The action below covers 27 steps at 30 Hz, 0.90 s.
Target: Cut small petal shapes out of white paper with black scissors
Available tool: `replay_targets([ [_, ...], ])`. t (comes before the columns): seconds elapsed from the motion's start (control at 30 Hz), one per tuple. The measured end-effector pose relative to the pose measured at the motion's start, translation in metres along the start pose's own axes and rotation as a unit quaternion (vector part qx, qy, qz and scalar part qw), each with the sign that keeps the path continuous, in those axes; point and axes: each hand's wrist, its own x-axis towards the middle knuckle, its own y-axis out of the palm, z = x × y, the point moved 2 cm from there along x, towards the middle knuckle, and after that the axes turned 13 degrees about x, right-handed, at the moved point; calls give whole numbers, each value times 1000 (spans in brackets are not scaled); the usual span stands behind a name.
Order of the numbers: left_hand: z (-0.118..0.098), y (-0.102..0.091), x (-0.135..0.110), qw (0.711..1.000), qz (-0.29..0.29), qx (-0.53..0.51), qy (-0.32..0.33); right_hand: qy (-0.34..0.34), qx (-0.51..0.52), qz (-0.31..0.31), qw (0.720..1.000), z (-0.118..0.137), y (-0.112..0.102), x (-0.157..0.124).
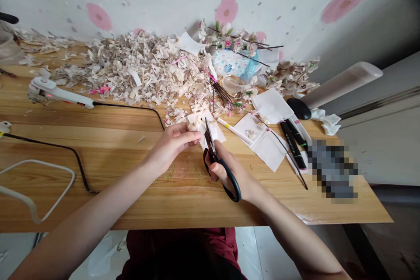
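The left hand (173, 144) has a tight grip on a small pale scrap (192, 127), pinched by the thumb and fingers. The right hand (228, 175) has a closed grip on black-handled scissors (212, 153). The scissors run from near the person up toward the far wall, tips up, just beside the scrap, above the wooden worktop (98, 192). Past them sits a big heap of pale bits (144, 70). A white glue gun (55, 92) lies to the left, with white paper squares (269, 148) and black pens (293, 145) to the right.
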Motion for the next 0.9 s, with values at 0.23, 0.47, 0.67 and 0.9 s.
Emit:
replay_targets([
  [0.23, 2, -1, 0, 1000, 6, -2, 0, -12, 1, -1, 1000, 0, 0, 0],
  [0.47, 0, -2, 1, 1000, 6, 5, 1, 6, 14, -5, 1000, -1, -1, 1],
  [0.67, 0, -5, 1, 1000, -5, 9, 13, 26, 24, -11, 999, -2, -1, 1],
  [0.9, -2, -6, 2, 999, -40, 20, 31, 44, 28, -17, 998, -1, 0, 2],
])
